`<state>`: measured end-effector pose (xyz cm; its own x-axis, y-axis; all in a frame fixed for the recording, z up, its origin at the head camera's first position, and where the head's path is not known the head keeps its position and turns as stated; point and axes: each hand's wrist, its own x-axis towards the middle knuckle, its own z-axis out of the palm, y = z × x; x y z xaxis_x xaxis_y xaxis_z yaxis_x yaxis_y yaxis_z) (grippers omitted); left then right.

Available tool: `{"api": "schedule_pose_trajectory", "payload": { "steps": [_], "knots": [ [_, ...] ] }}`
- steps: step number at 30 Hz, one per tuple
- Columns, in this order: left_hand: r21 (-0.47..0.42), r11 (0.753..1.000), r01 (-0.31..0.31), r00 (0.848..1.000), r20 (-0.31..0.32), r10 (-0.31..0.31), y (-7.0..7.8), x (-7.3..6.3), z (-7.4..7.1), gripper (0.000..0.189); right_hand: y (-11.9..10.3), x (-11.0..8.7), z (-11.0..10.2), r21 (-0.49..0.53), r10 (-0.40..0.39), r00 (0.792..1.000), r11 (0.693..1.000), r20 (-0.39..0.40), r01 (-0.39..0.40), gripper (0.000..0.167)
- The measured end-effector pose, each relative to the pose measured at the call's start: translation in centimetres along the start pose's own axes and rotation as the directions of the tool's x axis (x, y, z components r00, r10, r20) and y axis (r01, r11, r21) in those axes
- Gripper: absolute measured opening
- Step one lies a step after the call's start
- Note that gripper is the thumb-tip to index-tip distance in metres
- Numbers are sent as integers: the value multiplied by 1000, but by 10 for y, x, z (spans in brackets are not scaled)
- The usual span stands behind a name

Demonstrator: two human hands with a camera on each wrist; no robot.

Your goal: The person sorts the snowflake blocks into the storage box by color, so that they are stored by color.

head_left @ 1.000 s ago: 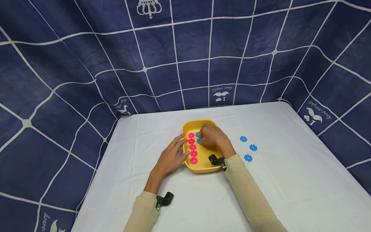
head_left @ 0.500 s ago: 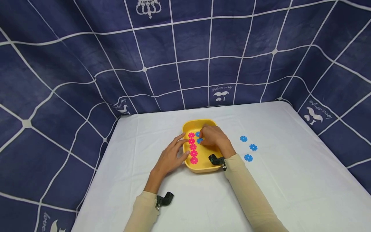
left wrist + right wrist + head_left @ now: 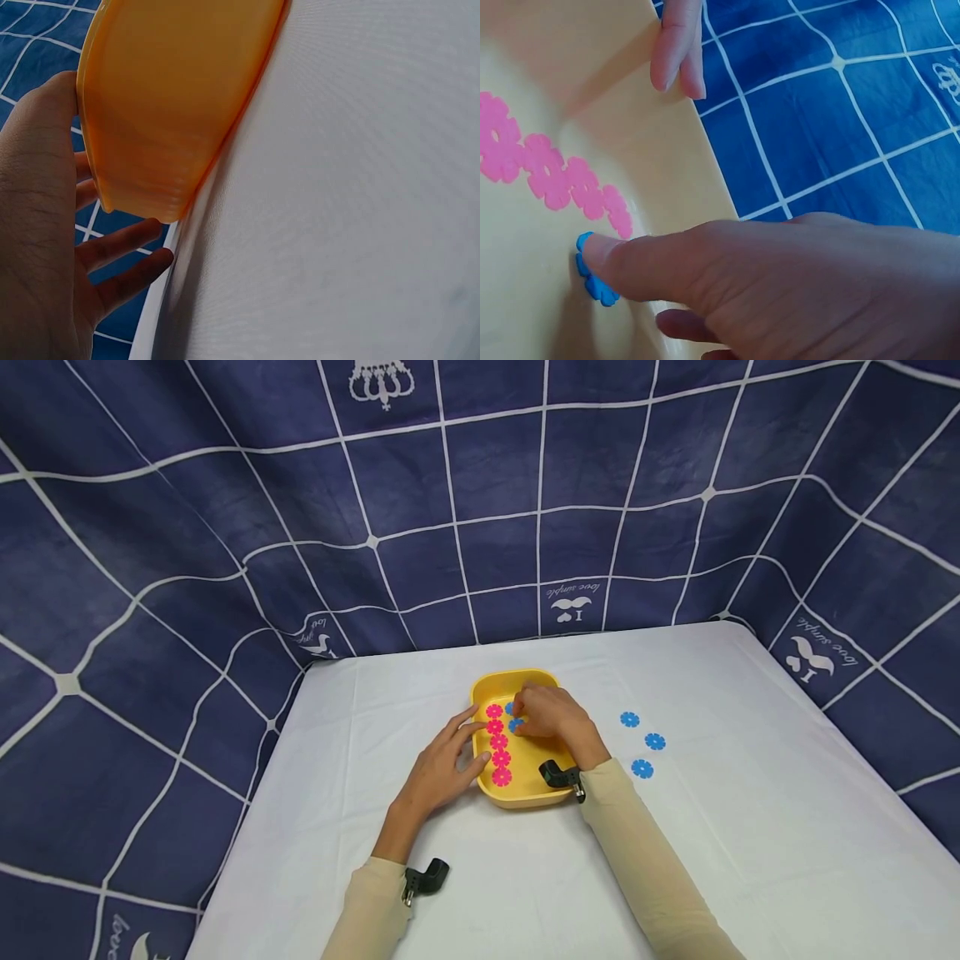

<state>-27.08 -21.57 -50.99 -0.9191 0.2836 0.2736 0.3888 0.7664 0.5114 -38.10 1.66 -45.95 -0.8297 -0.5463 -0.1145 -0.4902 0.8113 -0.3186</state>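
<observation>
A shallow yellow tray (image 3: 525, 804) stands on the white table, with a row of several pink snowflake discs (image 3: 500, 758) along its left side. Beside the row lie two blue snowflake discs (image 3: 515, 726). My right hand (image 3: 553, 714) reaches into the tray, thumb and bent fingers at these blue discs. In the right wrist view, the thumb of the right hand (image 3: 780, 277) presses against a blue disc (image 3: 600, 289), whose far side is hidden. My left hand (image 3: 438, 768) rests with spread fingers at the tray's left rim, seen against the tray wall (image 3: 165, 97) in the left wrist view.
Three loose blue discs (image 3: 642, 768) lie on the white tablecloth (image 3: 720, 827) right of the tray. Navy curtain with white grid lines (image 3: 495, 460) hangs behind and at both sides. Each sleeve carries a small black wrist camera (image 3: 429, 877).
</observation>
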Motion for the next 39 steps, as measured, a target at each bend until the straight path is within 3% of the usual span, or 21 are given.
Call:
{"api": "schedule_pose_trajectory", "payload": {
  "steps": [13, 21, 26, 32, 39],
  "knots": [
    [11, 1000, -15, 1000, -9, 15, -1, 1, 3, 59, -6, -6, -8, 63, -21, 999, 998, -24, 23, 35],
    [9, 1000, 1, 1000, -4, -1, -1, 2, 3, 59, -13, -10, -17, 104, 8, 999, 995, -37, -4, 40],
    [5, 1000, 8, 1000, 3, -8, -1, 2, 4, 60, -13, -17, -27, 101, -35, 996, 994, -82, 44, 45],
    [9, 1000, 3, 1000, -10, -2, -3, 3, 5, 59, -11, -20, -33, 109, -88, 989, 989, -121, 102, 43],
    [7, 1000, 6, 1000, -10, -6, -1, 2, 4, 58, 3, -25, -39, 166, -63, 988, 982, -144, 87, 43]
  ]
}}
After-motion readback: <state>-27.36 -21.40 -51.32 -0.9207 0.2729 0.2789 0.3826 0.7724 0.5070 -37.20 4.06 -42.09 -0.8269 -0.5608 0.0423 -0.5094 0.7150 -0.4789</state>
